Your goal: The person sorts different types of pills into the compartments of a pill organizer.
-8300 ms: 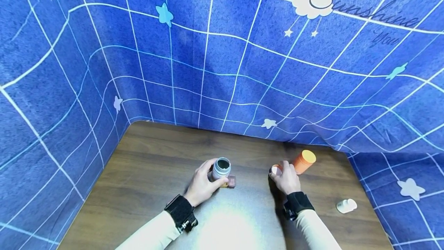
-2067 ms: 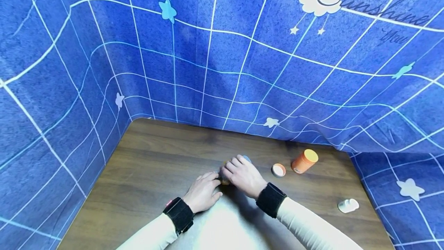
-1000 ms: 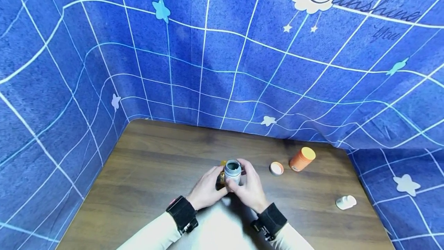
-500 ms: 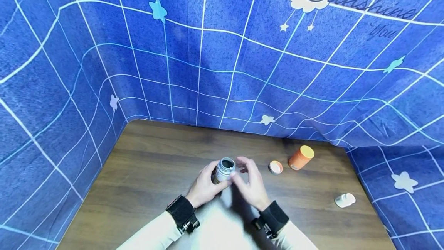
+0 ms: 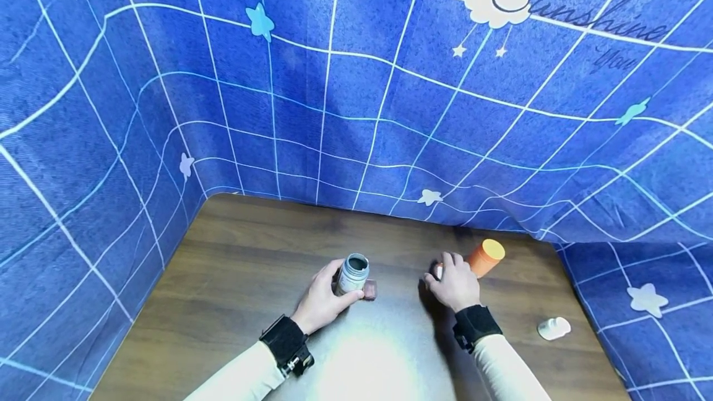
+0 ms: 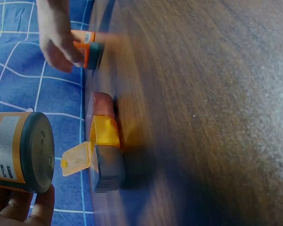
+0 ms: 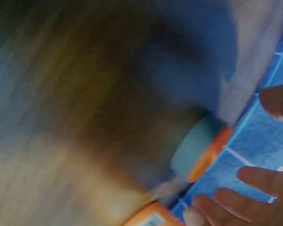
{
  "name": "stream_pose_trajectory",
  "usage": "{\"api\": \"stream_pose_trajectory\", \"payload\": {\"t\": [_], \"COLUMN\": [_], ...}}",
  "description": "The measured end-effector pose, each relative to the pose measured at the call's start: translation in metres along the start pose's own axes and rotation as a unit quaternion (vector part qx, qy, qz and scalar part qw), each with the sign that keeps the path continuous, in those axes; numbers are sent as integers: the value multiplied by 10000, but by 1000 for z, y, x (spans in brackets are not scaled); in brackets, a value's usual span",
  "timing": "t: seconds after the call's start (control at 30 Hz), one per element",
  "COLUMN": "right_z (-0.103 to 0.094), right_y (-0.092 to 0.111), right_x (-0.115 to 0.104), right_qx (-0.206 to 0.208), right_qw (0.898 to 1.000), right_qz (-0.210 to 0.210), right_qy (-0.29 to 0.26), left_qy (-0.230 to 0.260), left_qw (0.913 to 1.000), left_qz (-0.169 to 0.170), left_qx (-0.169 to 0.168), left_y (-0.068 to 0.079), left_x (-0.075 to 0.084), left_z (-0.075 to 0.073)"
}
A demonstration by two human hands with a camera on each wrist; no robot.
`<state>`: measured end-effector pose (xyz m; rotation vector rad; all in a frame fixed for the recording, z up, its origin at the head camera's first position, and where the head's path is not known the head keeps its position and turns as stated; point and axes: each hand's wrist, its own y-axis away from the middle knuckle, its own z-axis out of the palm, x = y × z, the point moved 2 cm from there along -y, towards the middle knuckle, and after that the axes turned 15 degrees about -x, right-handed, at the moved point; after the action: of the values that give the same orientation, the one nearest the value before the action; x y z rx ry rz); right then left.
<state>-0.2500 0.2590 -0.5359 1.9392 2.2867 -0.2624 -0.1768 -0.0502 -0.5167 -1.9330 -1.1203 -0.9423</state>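
Note:
My left hand (image 5: 320, 303) grips an uncapped bottle (image 5: 353, 277) with a dark inside. In the left wrist view that bottle (image 6: 35, 153) shows its dark base and a white and orange label, raised off the table. Beside it lies a pill box with a pink-red compartment (image 6: 103, 104), a yellow compartment (image 6: 106, 130) whose lid (image 6: 77, 159) stands open, and a dark blue-grey one (image 6: 109, 167). My right hand (image 5: 458, 284) reaches over a teal cap with an orange rim (image 7: 200, 148); thumb and fingers are spread, with a gap to the cap in the right wrist view.
An orange bottle with a yellow top (image 5: 487, 257) stands right behind my right hand. Farther right on the wooden table (image 5: 250, 234), a small white bottle (image 5: 554, 328) lies on its side. A blue patterned curtain (image 5: 356, 110) borders the table's back and sides.
Both hands were at the pill box, then both held the uncapped bottle. The right hand let go and moved right to the cap; the left hand kept the bottle and shifted slightly left.

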Motion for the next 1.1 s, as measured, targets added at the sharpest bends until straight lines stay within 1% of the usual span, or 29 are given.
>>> {"api": "stream_pose_trajectory", "payload": {"t": [0.07,0.2,0.33,0.47,0.57,0.63,0.7,0.77,0.83,0.93,1.03,1.1], "right_z": [4,10,13,15,15,13,10,5,-2,-16,-31,-46], "right_y": [0,-3,-4,-4,-4,-3,-4,-4,-4,-4,0,6], "right_x": [6,12,15,17,14,9,0,-13,-28,-56,-83,-101], "right_qx": [-162,-333,-563,-695,-700,-617,-476,-286,-60,198,290,262], "right_qw": [9997,9987,9973,9966,9968,9973,9973,9952,9902,9767,9558,9369], "right_qz": [188,372,451,430,362,290,133,-118,-461,-894,-1250,-1527], "right_qy": [-60,-138,-162,-129,-142,-279,-544,-931,-1315,-1940,-2644,-3135], "left_qy": [-2,30,31,25,7,-15,-28,-21,7,72,83,70], "left_qw": [10000,10000,10000,9999,9998,9997,9997,9995,9995,9994,9994,9994], "left_qz": [-11,-26,-20,133,222,232,257,301,324,343,320,326], "left_qx": [-12,34,34,0,0,7,14,14,14,28,26,30], "left_y": [-1,-1,0,-1,-1,-1,-1,-1,-1,-2,-2,-2], "left_x": [1,3,4,3,1,1,2,3,4,6,6,7], "left_z": [1,0,0,1,1,1,1,1,2,3,5,6]}}
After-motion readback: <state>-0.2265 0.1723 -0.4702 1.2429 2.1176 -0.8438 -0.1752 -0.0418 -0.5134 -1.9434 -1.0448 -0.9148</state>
